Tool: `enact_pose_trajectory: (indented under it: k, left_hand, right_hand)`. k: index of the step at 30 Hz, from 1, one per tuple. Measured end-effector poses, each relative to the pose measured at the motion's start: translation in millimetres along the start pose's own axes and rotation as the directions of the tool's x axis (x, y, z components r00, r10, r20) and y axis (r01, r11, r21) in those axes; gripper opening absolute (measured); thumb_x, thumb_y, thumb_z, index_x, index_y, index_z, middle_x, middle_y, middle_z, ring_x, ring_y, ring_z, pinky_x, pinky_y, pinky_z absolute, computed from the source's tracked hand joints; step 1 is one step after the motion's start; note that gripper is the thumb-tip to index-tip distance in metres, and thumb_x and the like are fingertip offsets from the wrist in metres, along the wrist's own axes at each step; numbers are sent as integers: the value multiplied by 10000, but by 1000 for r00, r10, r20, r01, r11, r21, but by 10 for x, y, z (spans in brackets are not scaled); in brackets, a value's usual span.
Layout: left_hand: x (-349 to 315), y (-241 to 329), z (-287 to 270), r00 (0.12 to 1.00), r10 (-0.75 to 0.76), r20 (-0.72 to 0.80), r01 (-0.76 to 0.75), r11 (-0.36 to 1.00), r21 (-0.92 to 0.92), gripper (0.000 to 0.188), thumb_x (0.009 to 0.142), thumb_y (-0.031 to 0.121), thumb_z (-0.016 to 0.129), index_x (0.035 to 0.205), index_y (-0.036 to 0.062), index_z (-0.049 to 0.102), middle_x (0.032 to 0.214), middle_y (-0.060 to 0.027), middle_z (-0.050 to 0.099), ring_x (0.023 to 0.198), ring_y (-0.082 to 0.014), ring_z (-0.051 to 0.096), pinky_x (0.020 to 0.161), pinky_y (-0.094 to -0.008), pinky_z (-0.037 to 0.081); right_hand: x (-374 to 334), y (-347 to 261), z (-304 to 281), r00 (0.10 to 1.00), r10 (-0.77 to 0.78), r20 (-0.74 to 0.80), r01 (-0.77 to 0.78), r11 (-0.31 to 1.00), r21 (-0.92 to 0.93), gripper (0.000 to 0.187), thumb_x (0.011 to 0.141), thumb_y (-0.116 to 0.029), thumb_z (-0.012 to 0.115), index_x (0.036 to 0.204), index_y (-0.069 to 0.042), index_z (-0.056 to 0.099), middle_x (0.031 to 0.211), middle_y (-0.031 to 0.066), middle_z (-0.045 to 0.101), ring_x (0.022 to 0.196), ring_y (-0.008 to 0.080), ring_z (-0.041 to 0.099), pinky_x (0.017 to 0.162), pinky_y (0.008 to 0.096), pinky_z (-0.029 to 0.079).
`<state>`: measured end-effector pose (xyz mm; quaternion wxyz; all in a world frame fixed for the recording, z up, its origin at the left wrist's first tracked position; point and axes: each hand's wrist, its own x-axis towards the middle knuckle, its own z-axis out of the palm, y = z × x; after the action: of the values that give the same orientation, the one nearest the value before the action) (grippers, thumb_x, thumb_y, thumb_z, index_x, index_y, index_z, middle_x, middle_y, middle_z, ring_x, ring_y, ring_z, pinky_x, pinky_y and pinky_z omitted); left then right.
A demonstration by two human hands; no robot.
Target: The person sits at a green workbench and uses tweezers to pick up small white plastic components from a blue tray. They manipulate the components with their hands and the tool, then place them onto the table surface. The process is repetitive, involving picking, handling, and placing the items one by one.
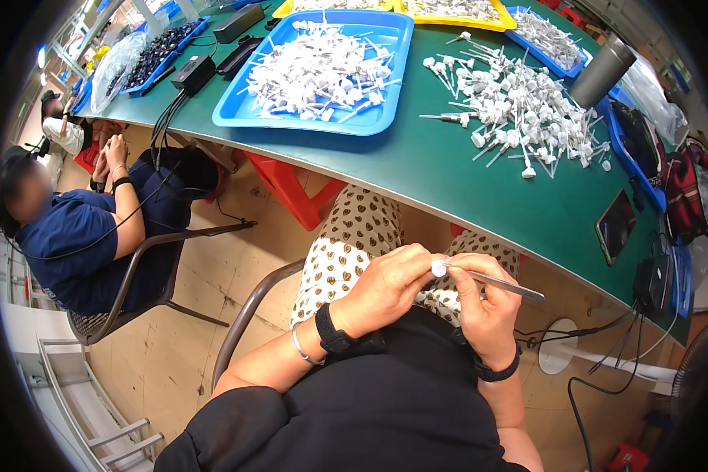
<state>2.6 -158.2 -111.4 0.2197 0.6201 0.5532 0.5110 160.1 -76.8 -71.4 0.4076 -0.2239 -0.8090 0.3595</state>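
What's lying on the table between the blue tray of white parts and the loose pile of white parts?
Bare green table in the head view; blue tray, loose pile.

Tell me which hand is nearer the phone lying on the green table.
Right. The right hand sits in the lap holding a thin tube, below and left of the phone. The left hand pinches the white cap farther left, beyond the right hand.

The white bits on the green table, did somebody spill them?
It looks that way. A loose heap of white bits lies straight on the green table, not in a tray like those in the blue tray. A few strays sit apart. Whether they were spilled or tipped out on purpose cannot be told.
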Motion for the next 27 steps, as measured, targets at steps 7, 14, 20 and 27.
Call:
enact_pose_trajectory:
  k: [7, 14, 20, 27]
  left_hand:
    - [15, -27, -9, 1000, -3, 4, 3, 1000, 11, 291, 897, -53, 655, 1178, 20, 665, 976, -112, 659, 873, -269, 656, 737, -350, 530]
    - [39, -23, -2, 1000, 10, -20, -11, 999, -52, 271, 905, -68, 637, 1164, 7, 660, 1000, -119, 660, 878, -262, 655, 741, -348, 535]
    - [24, -16, -13, 1000, -6, -4, 5, 998, -64, 294, 905, -76, 633, 1185, 10, 656, 1012, -116, 655, 886, -255, 653, 739, -343, 536]
    - [12, -22, -3, 1000, -16, -5, 16, 999, -52, 277, 917, -55, 640, 1184, 13, 661, 1005, -115, 656, 880, -253, 651, 735, -342, 537]
  right_hand:
    - [-32, -16, 0, 992, 119, -29, -115, 987, 109, 84, 916, -18, 706, 989, 8, 674, 933, 114, 716, 786, 185, 687, 688, 290, 540]
    - [-83, 6, 69, 978, 174, -112, -136, 949, 284, 105, 920, 6, 699, 1022, 24, 681, 979, 117, 713, 853, 176, 680, 755, 284, 552]
    - [-76, 27, 85, 990, 111, -88, -90, 971, 220, 87, 914, 15, 701, 997, 24, 678, 968, 119, 714, 828, 181, 681, 742, 287, 552]
    - [-98, 36, 89, 981, 166, -101, -137, 960, 245, 77, 928, -5, 697, 998, 23, 684, 966, 105, 718, 808, 160, 677, 710, 277, 544]
